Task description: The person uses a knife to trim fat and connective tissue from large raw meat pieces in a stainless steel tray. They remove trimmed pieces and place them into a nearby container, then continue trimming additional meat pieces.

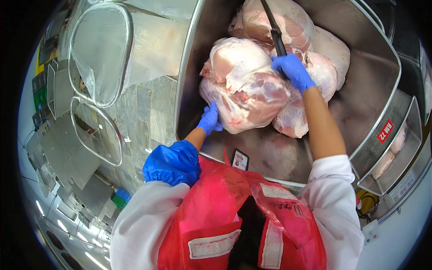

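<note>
A large pale-pink piece of raw meat with white fat lies in a deep metal bin, partly over other pieces. My left hand, in a blue glove, grips its lower left edge, the thumb up against the side. My right hand, also blue-gloved, is closed round the black handle of a long, narrow knife seen nearly edge-on. This hand is at the meat's right side, and the knife points away from me over the meat behind. The knife's tip runs out of view at the top.
Several more raw meat pieces fill the bin's far part. The bin's rim runs along my left. A phone-like screen is near my apron. Oval metal frames stand left; a smaller tray holds meat at right.
</note>
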Demonstrator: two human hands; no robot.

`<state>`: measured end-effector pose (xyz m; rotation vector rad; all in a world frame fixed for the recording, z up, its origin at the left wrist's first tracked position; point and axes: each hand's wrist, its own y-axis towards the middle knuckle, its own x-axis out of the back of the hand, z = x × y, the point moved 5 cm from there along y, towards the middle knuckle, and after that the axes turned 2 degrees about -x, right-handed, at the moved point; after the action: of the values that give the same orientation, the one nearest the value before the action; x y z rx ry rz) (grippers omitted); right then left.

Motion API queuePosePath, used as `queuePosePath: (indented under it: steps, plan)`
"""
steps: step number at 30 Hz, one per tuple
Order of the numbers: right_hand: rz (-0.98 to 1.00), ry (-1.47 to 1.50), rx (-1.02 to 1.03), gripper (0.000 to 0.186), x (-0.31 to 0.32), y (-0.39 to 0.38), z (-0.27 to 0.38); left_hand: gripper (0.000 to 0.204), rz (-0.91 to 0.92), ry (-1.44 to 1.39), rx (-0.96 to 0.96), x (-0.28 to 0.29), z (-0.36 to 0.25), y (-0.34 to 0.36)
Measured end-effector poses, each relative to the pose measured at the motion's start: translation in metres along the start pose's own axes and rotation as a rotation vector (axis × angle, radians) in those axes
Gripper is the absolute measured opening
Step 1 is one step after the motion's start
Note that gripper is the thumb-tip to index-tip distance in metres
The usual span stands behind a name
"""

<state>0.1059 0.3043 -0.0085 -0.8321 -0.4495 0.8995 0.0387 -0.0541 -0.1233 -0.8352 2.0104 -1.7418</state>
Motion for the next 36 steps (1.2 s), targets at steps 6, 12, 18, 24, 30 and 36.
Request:
queuePosePath:
  steps: [6, 12, 18, 24, 30, 36]
  plan:
    - [-0.054, -0.006, 0.155, 0.020, 0.037, -0.008, 0.016, 0.049, -0.124, 0.462, -0.341, -0.020, -0.096, -0.134]
    - [-0.214, -0.529, 0.128, 0.030, 0.079, -0.138, -0.011, 0.042, -0.757, 0.737, -1.115, -0.007, -0.138, -0.132]
    - [-0.080, -0.785, 0.460, 0.057, 0.102, -0.233, -0.029, 0.061, -0.847, 0.829, -1.302, -0.019, -0.155, -0.114]
    - [0.038, -1.271, 0.457, 0.067, 0.102, -0.265, -0.022, 0.060, -0.824, 0.753, -1.298, -0.014, -0.154, -0.102]
    - [-0.007, -1.397, 0.489, 0.068, 0.098, -0.268, -0.016, 0.057, -0.795, 0.675, -1.309, -0.015, -0.155, -0.101]
    - [-0.106, -1.637, 0.452, 0.065, 0.085, -0.283, -0.007, 0.064, -0.899, 0.576, -1.298, -0.019, -0.136, -0.108]
